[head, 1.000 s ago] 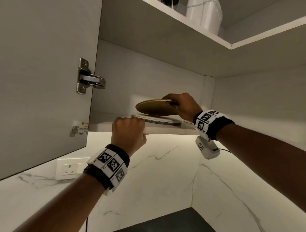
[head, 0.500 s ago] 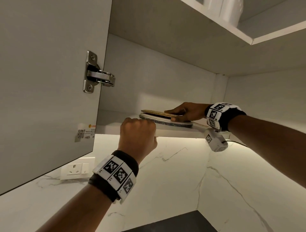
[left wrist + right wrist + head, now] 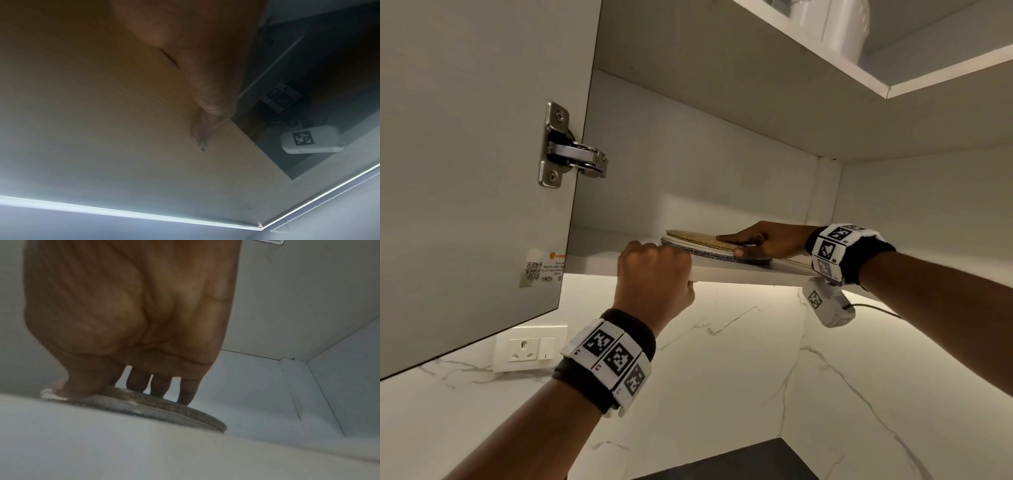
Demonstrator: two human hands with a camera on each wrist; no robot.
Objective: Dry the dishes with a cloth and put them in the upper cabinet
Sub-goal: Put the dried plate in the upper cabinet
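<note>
On the lower cabinet shelf (image 3: 739, 274) a speckled tan plate (image 3: 698, 237) lies flat on a white plate with a dark speckled rim (image 3: 709, 255). My right hand (image 3: 743, 241) rests on top of the stack with straight fingers, its thumb against the rim. From the right wrist view the fingers (image 3: 187, 392) come down onto the plates (image 3: 164, 408). Left of the stack, my left hand (image 3: 654, 263) grips the shelf's front edge; its thumb (image 3: 205, 113) presses the shelf's underside (image 3: 102, 113).
The cabinet door (image 3: 465, 137) stands open on the left, on its metal hinge (image 3: 571, 157). A white container (image 3: 835, 24) sits on the upper shelf. Below are a marble wall with a socket (image 3: 530, 347) and a dark counter (image 3: 739, 462).
The tan plate, held tilted above the stack a second ago, now lies flat on it. My right hand has flattened over it. The left hand keeps its grip on the shelf edge.
</note>
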